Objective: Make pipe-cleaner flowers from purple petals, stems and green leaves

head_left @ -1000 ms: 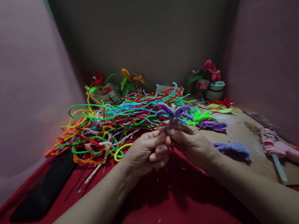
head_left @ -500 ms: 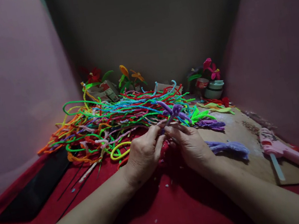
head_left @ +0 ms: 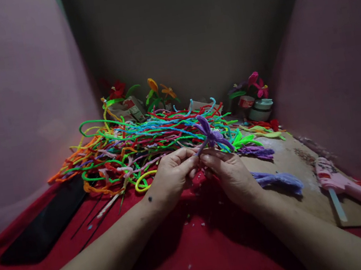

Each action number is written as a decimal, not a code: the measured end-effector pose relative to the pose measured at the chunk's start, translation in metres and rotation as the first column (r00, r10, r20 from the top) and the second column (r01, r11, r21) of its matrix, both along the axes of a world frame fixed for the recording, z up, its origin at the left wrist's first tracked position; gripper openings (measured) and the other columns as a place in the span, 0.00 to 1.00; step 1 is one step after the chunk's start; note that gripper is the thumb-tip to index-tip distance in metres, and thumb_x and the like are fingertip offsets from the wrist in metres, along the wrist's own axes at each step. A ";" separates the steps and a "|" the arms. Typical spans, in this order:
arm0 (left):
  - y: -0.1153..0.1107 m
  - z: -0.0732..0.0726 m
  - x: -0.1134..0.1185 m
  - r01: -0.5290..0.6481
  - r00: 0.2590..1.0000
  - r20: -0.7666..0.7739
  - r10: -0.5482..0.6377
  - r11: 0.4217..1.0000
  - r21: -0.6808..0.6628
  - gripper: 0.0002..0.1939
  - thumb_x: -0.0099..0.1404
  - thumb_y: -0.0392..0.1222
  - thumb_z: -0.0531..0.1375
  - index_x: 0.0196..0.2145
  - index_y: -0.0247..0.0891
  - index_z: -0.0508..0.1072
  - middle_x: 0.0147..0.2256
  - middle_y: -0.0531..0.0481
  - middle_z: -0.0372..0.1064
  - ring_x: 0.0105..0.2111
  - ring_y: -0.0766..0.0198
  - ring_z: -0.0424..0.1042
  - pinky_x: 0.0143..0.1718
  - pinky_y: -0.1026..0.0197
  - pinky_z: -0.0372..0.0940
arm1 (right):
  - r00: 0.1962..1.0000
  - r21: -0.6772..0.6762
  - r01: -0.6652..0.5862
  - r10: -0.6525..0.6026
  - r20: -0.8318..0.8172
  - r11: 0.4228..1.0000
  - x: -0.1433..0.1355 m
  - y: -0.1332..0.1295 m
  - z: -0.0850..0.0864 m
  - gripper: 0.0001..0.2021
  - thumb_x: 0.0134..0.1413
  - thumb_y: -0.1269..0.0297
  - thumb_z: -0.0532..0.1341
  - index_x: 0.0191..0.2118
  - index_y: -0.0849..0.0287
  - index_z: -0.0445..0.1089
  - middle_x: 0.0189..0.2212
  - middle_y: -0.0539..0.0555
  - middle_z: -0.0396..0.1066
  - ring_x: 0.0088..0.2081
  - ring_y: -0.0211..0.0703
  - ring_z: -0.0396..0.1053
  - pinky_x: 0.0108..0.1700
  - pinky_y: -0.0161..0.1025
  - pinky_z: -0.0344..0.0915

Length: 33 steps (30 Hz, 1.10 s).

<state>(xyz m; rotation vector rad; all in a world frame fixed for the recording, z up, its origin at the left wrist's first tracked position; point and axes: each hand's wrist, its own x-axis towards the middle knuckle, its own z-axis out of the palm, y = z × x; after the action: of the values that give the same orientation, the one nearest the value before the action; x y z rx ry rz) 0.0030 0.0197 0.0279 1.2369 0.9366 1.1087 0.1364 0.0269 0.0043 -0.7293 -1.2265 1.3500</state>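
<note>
A purple pipe-cleaner flower [head_left: 212, 136] with several looped petals stands up between my two hands. My left hand [head_left: 175, 168] pinches its stem end between thumb and fingers. Close beside it, my right hand [head_left: 225, 169] grips the flower's base, fingertips nearly touching the left ones. The lower part of the stem is hidden by the fingers. Right of my right hand lie a bundle of lavender pipe-cleaner pieces [head_left: 278, 179] and a darker purple bundle [head_left: 256, 151]. Bright green leaf pieces [head_left: 240, 140] sit just behind them.
A tangled heap of coloured pipe cleaners [head_left: 152, 130] spreads across the back. A pink glue gun [head_left: 346, 186] rests on cardboard [head_left: 308, 197] at right. A black flat object [head_left: 45, 222] lies left on the red cloth [head_left: 173, 264]. Finished flowers and a pale jar [head_left: 260, 110] stand behind.
The purple flower has turned, so its petals now face more toward me and spread wider. My left hand has rolled slightly at the wrist. The view has shifted a little.
</note>
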 end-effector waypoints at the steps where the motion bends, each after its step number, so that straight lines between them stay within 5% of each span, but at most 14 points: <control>1: 0.000 0.001 0.000 0.027 0.999 0.046 -0.025 0.999 -0.047 0.09 0.56 0.43 0.60 0.26 0.35 0.66 0.14 0.61 0.52 0.12 0.78 0.46 0.14 0.72 0.42 | 1.000 -0.007 0.004 -0.004 -0.007 1.000 0.001 0.001 -0.002 0.10 0.47 0.62 0.63 0.37 0.57 0.75 0.31 0.51 0.72 0.31 0.39 0.63 0.33 0.36 0.59; 11: 0.007 -0.009 -0.009 0.336 0.910 0.313 -0.270 0.924 -0.180 0.06 0.60 0.40 0.57 0.29 0.36 0.64 0.16 0.61 0.51 0.12 0.79 0.40 0.12 0.75 0.40 | 0.968 -0.111 -0.141 0.113 -0.226 0.984 -0.002 0.005 -0.009 0.11 0.45 0.65 0.64 0.39 0.55 0.75 0.26 0.48 0.73 0.26 0.34 0.64 0.31 0.34 0.59; 16: 0.008 -0.009 -0.009 0.419 0.876 0.328 -0.354 0.896 -0.151 0.06 0.60 0.42 0.57 0.35 0.37 0.66 0.16 0.62 0.49 0.11 0.78 0.39 0.11 0.74 0.40 | 0.968 -0.107 -0.075 0.047 -0.245 0.991 -0.003 0.003 -0.006 0.07 0.40 0.67 0.67 0.31 0.56 0.76 0.26 0.49 0.73 0.27 0.35 0.65 0.31 0.35 0.60; 19: 0.005 -0.005 -0.005 0.318 0.943 0.121 -0.310 0.946 -0.056 0.09 0.62 0.44 0.55 0.29 0.35 0.66 0.16 0.60 0.53 0.11 0.78 0.45 0.12 0.72 0.44 | 0.970 -0.090 -0.009 -0.013 -0.241 0.996 -0.002 0.004 -0.007 0.06 0.39 0.67 0.67 0.30 0.57 0.76 0.25 0.48 0.72 0.25 0.34 0.63 0.28 0.34 0.58; 21: 0.002 -0.006 -0.002 0.170 0.982 -0.109 -0.157 0.977 0.127 0.11 0.62 0.43 0.54 0.26 0.34 0.67 0.17 0.57 0.58 0.15 0.76 0.54 0.16 0.71 0.50 | 0.971 -0.073 0.013 -0.030 -0.237 0.997 -0.002 0.005 -0.008 0.07 0.41 0.66 0.66 0.31 0.57 0.75 0.26 0.49 0.72 0.25 0.35 0.64 0.29 0.35 0.59; 25: 0.002 -0.017 0.002 -0.027 0.918 -0.329 0.220 0.864 0.502 0.08 0.59 0.38 0.56 0.37 0.37 0.72 0.25 0.54 0.67 0.24 0.71 0.63 0.25 0.70 0.57 | 0.978 -0.042 0.058 -0.065 -0.197 0.997 -0.003 0.006 -0.011 0.07 0.43 0.66 0.65 0.33 0.57 0.75 0.30 0.50 0.74 0.29 0.38 0.65 0.32 0.36 0.60; 27: 0.003 -0.021 0.003 -0.052 0.914 -0.323 0.245 0.862 0.505 0.11 0.60 0.40 0.55 0.39 0.37 0.73 0.24 0.55 0.66 0.22 0.72 0.62 0.23 0.69 0.56 | 0.981 -0.023 0.055 -0.058 -0.185 0.998 -0.004 0.006 -0.011 0.08 0.44 0.66 0.64 0.34 0.56 0.75 0.31 0.50 0.74 0.31 0.39 0.66 0.31 0.36 0.59; 33: 0.005 -0.008 0.001 -0.005 0.984 -0.172 0.034 0.986 0.169 0.09 0.58 0.43 0.56 0.25 0.35 0.69 0.15 0.59 0.57 0.14 0.76 0.51 0.15 0.71 0.46 | 0.975 -0.030 -0.030 0.022 -0.223 0.999 -0.004 0.005 -0.012 0.09 0.44 0.67 0.65 0.35 0.57 0.75 0.26 0.49 0.72 0.26 0.36 0.63 0.30 0.36 0.59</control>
<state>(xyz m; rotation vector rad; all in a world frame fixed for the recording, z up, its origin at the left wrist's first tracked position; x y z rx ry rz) 0.0041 0.0245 0.0198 1.4850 1.0039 1.1263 0.1324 0.0322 -0.0080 -0.5688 -1.0404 1.4348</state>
